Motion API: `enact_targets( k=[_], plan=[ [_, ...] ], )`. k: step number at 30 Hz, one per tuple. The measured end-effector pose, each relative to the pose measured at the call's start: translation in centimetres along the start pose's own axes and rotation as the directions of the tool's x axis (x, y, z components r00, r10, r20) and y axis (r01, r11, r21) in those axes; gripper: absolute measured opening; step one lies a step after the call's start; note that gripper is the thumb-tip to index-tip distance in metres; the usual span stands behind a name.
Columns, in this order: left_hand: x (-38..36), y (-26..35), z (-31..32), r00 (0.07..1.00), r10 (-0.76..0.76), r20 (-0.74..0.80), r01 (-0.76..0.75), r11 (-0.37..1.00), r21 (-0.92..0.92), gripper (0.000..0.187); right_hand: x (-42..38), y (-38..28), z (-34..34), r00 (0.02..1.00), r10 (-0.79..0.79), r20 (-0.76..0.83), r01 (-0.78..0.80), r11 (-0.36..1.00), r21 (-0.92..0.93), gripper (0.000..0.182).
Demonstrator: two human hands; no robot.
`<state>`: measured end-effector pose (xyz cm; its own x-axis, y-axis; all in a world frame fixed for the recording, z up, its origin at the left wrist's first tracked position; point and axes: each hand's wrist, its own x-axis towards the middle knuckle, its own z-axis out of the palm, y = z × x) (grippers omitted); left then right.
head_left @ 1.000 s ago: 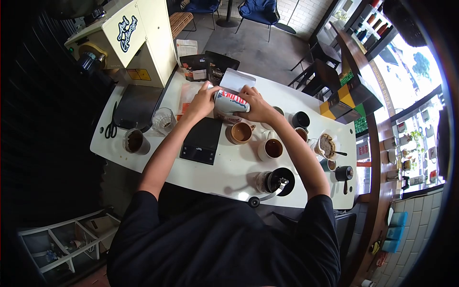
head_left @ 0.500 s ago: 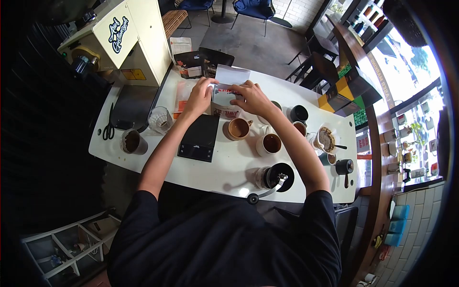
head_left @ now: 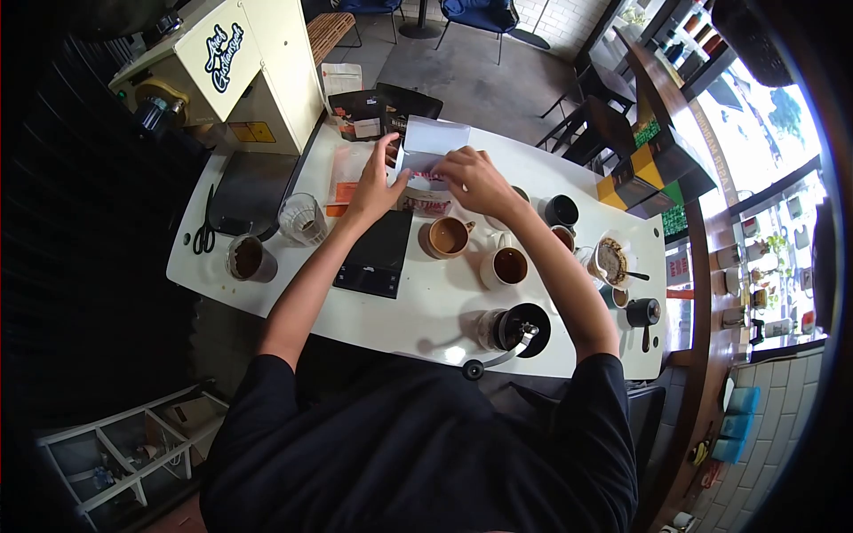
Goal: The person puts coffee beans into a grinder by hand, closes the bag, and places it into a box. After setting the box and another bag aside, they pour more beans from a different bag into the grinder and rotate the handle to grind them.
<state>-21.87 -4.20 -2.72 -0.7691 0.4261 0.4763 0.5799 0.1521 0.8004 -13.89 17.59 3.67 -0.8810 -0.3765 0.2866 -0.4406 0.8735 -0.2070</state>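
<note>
Risk noted: our right hand (head_left: 480, 182), curled, any pinch unclear, could snag and tip the white, open-lidded cardboard box (head_left: 437, 135) near the white counter's (head_left: 533, 166) far edge, our left hand's (head_left: 375, 191) grip being spread.

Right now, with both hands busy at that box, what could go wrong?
The right hand could knock the brown cup close by if it draws back carelessly. The right forearm might catch the white mug of dark liquid. The grinder's crank knob, at the near table edge, could snag clothing.
</note>
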Motion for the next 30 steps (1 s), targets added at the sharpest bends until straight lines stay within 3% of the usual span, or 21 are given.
enact_targets(
  k=[1, 3, 4, 7, 10, 13, 14, 16, 18, 20, 21, 23, 24, 26, 30],
  plan=[
    [0.1, 0.1, -0.1, 1.0, -0.001, -0.001, 0.001, 1.0, -0.001, 0.064, -0.1, 0.1, -0.6, 0.996, 0.026, -0.084, -0.02, 0.998, 0.065, 0.019],
    [0.0, 0.2, -0.2, 0.985, 0.164, 0.057, -0.173, 0.966, 0.194, 0.062, -0.8, 0.8, -1.2, 0.992, 0.067, -0.104, -0.06, 0.996, 0.071, 0.023],
    [0.0, 0.9, -0.3, 0.985, 0.161, 0.056, -0.169, 0.966, 0.194, 0.062, -1.3, 1.2, -1.5, 0.986, 0.11, -0.127, -0.101, 0.992, 0.077, 0.026],
    [-0.2, 2.4, 0.0, 0.971, 0.237, 0.041, -0.239, 0.933, 0.269, 0.055, -2.3, 1.3, -1.7, 0.994, 0.109, -0.003, -0.108, 0.992, 0.059, 0.024],
    [-0.4, 2.2, 0.3, 0.947, 0.278, 0.161, -0.321, 0.846, 0.425, 0.046, -2.2, 0.7, -1.6, 0.977, 0.173, 0.124, -0.178, 0.984, 0.03, 0.023],
    [-0.6, 1.4, 1.1, 0.963, 0.197, 0.186, -0.262, 0.849, 0.459, 0.034, -1.1, 0.9, 0.2, 0.98, 0.175, 0.099, -0.145, 0.957, -0.252, 0.031],
    [-0.4, 1.3, 1.2, 0.968, 0.179, 0.177, -0.24, 0.867, 0.436, 0.032, -0.5, 0.9, 0.3, 0.979, 0.181, 0.095, -0.152, 0.956, -0.253, 0.031],
    [-0.2, 1.2, 1.3, 0.972, 0.163, 0.172, -0.221, 0.883, 0.414, 0.031, 1.0, 0.8, 0.4, 0.949, 0.246, 0.198, -0.146, 0.898, -0.414, 0.036],
    [-0.2, 1.3, 1.1, 0.971, 0.148, 0.19, -0.212, 0.9, 0.38, 0.03, 3.0, 0.8, 0.1, 0.916, 0.282, 0.286, -0.132, 0.884, -0.449, 0.038],
    [-0.2, 1.6, 1.2, 0.973, 0.14, 0.186, -0.202, 0.903, 0.379, 0.029, 4.6, 0.6, 0.3, 0.792, 0.383, 0.475, -0.115, 0.858, -0.501, 0.037],
    [-0.2, 1.8, 1.2, 0.974, 0.133, 0.181, -0.194, 0.906, 0.377, 0.028, 5.3, 0.4, 0.4, 0.794, 0.382, 0.473, -0.115, 0.858, -0.501, 0.037],
    [-0.1, 1.8, 1.2, 0.973, 0.139, 0.186, -0.202, 0.9, 0.386, 0.027, 6.8, 0.1, 0.7, 0.647, 0.497, 0.578, -0.097, 0.806, -0.584, 0.04],
    [-0.1, 1.9, 1.2, 0.971, 0.139, 0.193, -0.206, 0.896, 0.393, 0.027, 7.5, 0.0, 0.9, 0.652, 0.493, 0.576, -0.093, 0.806, -0.585, 0.04],
    [-0.1, 1.8, 1.2, 0.971, 0.142, 0.19, -0.209, 0.891, 0.404, 0.028, 8.8, 0.0, 1.5, 0.472, 0.648, 0.597, -0.155, 0.728, -0.667, 0.045],
    [-0.7, 2.0, 1.3, 0.977, 0.123, 0.177, -0.189, 0.88, 0.435, 0.033, 9.5, 2.7, 3.1, 0.438, 0.623, 0.648, -0.178, 0.767, -0.616, 0.048]
  ],
)
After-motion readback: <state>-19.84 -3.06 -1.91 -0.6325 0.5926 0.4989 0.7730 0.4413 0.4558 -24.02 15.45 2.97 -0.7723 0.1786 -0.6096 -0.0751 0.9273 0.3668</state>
